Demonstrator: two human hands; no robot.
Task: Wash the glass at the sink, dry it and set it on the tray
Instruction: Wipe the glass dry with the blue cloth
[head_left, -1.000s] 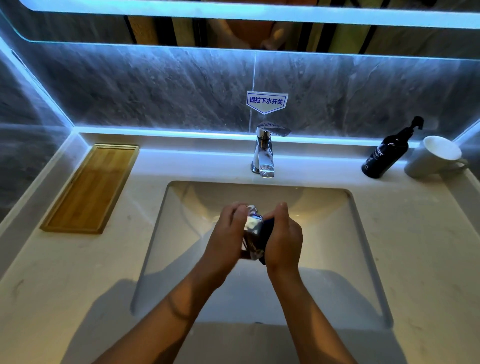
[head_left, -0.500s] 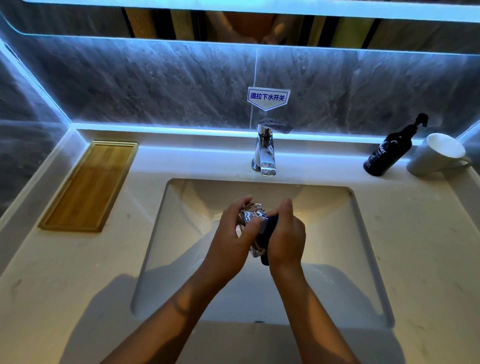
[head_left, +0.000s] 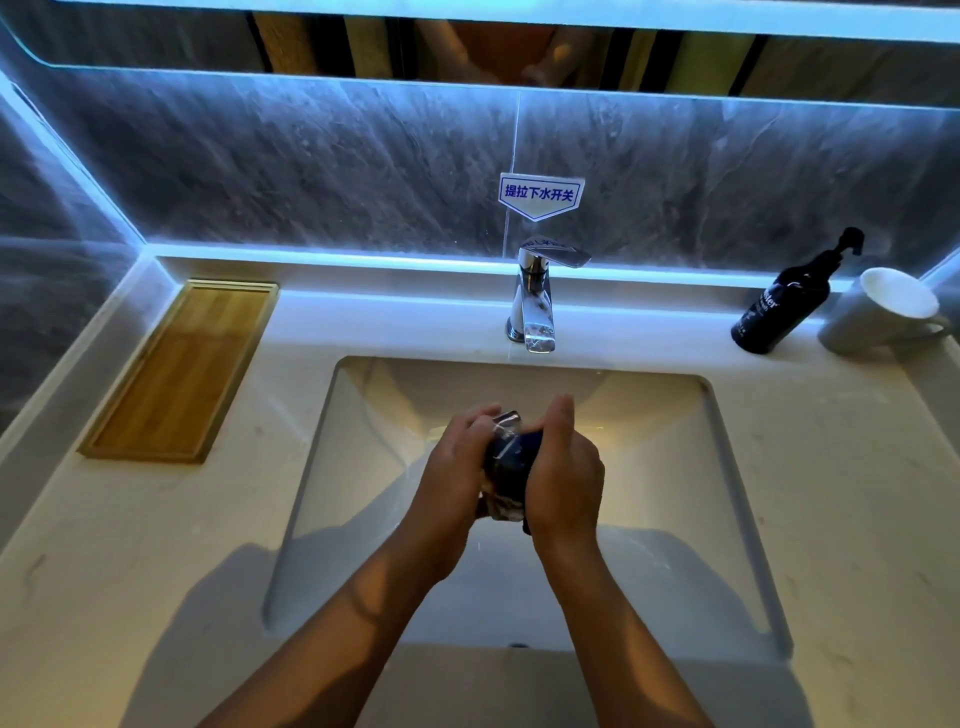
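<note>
Over the middle of the white sink basin (head_left: 675, 467) I hold a clear faceted glass (head_left: 506, 431) between both hands. My left hand (head_left: 457, 478) wraps its left side. My right hand (head_left: 566, 473) presses a dark blue cloth (head_left: 519, 457) against the glass; most of the cloth and the glass are hidden by my fingers. The chrome tap (head_left: 535, 306) stands behind the basin with no water running. The wooden tray (head_left: 182, 364) lies on the counter at the back left, with nothing on it.
A dark pump bottle (head_left: 784, 306) and a white mug (head_left: 883, 312) stand at the back right of the counter. A blue-and-white label (head_left: 540, 195) is stuck on the grey wall above the tap. A lit mirror edge runs along the top.
The glass has turned in my hands and the blue cloth now covers more of it. Both hands stay over the basin, barely shifted.
</note>
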